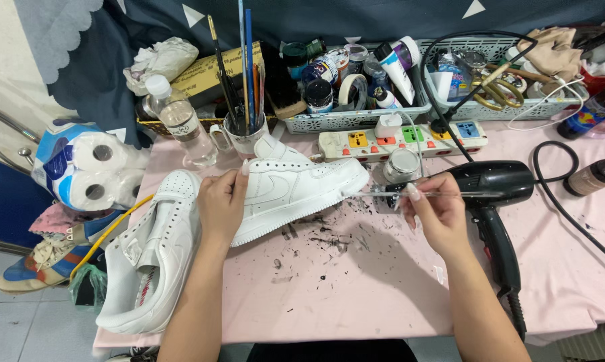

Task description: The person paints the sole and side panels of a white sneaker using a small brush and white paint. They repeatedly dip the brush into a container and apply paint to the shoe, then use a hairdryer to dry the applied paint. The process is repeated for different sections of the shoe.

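Our left hand (221,201) grips the white leather sneaker (296,184), our right hand (436,211) beside it pinches a thin paintbrush (383,194).

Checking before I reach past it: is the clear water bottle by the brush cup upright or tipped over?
Upright. The water bottle stands on its base on the pink table, white cap on top, beside the brush cup.
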